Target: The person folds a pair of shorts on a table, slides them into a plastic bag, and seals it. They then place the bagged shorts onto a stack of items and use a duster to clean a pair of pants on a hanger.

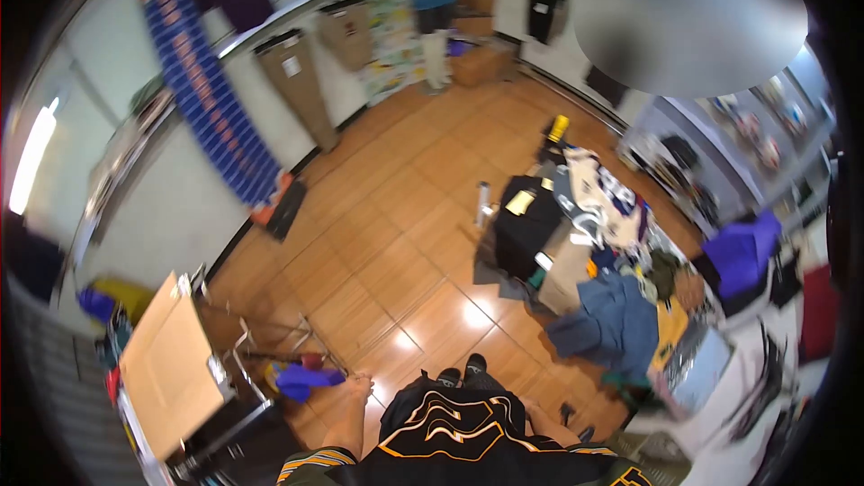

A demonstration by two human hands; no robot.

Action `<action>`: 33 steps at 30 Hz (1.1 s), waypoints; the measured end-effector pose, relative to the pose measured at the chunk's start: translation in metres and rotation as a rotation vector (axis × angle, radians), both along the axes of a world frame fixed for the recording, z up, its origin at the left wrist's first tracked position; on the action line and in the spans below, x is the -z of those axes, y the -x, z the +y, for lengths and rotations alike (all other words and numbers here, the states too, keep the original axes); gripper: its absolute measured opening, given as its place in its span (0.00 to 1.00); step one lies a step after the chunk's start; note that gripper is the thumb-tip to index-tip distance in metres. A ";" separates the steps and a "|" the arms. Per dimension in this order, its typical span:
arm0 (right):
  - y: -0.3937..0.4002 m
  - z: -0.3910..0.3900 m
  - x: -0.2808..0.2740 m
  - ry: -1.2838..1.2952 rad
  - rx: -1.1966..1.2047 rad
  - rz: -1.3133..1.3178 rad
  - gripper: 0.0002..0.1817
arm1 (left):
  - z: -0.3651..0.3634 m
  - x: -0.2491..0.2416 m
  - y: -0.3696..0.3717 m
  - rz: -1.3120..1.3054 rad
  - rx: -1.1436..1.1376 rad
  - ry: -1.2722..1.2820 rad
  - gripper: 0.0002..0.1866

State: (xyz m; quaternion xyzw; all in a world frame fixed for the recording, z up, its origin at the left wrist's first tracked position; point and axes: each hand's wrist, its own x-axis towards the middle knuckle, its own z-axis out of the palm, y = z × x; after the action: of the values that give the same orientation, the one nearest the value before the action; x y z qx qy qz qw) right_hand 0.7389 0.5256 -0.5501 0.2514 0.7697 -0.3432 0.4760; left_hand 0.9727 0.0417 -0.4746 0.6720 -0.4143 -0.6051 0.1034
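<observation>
My left hand point(360, 384) hangs low beside my body, its fingers loosely bent and apart, with nothing plainly in it. Close to it on the left is a bright purple cloth point(308, 382) by a metal-framed chair point(245, 339). On the other side, my right hand point(529, 409) is mostly behind my black shirt point(450, 427), so its fingers are hidden. To the right, a heap of folded and crumpled clothes holds a black garment point(526, 232) with a yellow tag and a blue-grey garment point(616, 317).
Tiled floor point(378, 216) runs ahead between the clothes heap and the left wall. A tan board point(171, 364) stands at the lower left. Tan trousers point(297, 85) and a long blue banner point(211, 94) hang along the wall. Boxes point(481, 63) stand at the back; shelves point(711, 139) line the right.
</observation>
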 end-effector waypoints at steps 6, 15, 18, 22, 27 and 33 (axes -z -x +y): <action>0.156 -0.080 -0.001 0.033 -0.258 -0.010 0.17 | 0.034 -0.039 -0.023 -0.077 -0.295 -0.006 0.15; 0.235 -0.263 -0.075 0.122 -0.539 0.093 0.17 | -0.025 -0.067 -0.043 0.066 -0.550 0.252 0.21; 0.216 -0.302 -0.099 0.236 -0.590 0.082 0.17 | -0.062 -0.079 -0.052 0.055 -0.592 0.306 0.22; 0.193 -0.325 -0.086 0.225 -0.689 -0.007 0.22 | -0.127 -0.068 -0.084 0.117 -0.661 0.330 0.24; 0.170 -0.307 -0.080 0.166 -0.568 -0.056 0.18 | -0.201 -0.062 -0.118 0.115 -0.781 0.277 0.29; 0.161 -0.263 -0.037 0.029 -0.537 -0.162 0.25 | -0.261 -0.030 -0.151 0.121 -0.836 0.211 0.24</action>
State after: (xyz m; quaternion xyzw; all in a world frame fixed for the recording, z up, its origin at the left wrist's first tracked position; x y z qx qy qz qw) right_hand 0.5782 0.2631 -0.5129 0.0581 0.7632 -0.1943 0.6135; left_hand 1.1241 -0.2190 -0.4445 0.7310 -0.1593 -0.5036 0.4319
